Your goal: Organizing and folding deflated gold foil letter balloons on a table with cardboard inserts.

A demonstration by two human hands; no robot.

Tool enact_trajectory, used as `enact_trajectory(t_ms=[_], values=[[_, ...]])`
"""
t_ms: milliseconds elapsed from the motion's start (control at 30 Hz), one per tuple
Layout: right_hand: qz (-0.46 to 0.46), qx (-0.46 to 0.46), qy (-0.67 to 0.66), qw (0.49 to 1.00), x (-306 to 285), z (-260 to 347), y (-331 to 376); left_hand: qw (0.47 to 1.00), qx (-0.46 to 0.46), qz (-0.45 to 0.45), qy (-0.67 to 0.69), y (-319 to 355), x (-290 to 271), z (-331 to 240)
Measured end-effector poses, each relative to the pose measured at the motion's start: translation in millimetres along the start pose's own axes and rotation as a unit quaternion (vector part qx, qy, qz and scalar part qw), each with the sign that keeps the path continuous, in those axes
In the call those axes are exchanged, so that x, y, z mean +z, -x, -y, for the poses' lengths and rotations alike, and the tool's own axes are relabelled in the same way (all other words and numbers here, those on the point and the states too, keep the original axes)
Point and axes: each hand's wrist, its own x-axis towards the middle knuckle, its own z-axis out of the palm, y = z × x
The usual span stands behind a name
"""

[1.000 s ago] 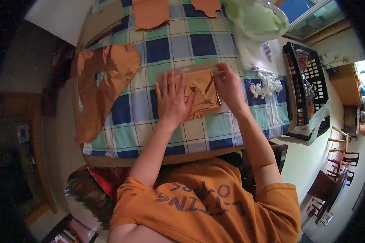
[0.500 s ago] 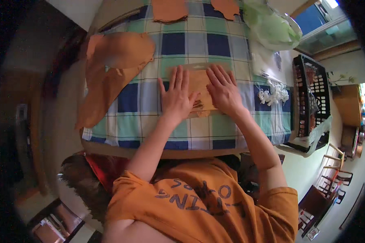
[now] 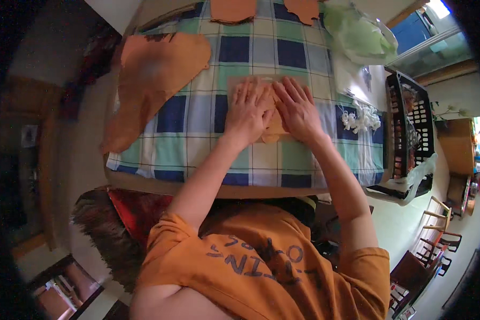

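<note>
Hands pressed flat, fingers spread: my left hand and right hand hold down one tan paper piece mid-bench, mostly hidden beneath them. I count three orange sheets, two cut off at the far edge; open cloth lies toward me.

tablecloth: blue-green-white checks | paper piece: tan | crate: black

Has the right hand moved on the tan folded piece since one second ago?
Yes. The right hand was gripping the tan folded piece at its edge; it now lies flat on it, nearer the left hand, judged against the checked tablecloth.
</note>
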Motion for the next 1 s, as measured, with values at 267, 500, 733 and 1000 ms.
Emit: enact_trajectory(t_ms=[267,500,733,1000], values=[[0.003,-0.019,0.020,1.000,2,-8,5,0.999,0.006,-0.004,-0.036,2,-3,-7],[0.001,-0.061,0.080,0.995,1,-10,4,0.995,0.083,0.038,0.033,-4,-3,0],[-0.133,-0.047,-0.092,0.986,-22,16,56,0.992,0.070,0.101,-0.004,-2,3,13],[-0.114,0.013,-0.011,0.993,-35,33,89,0.989,0.114,0.097,-0.019,-3,-12,-6]])
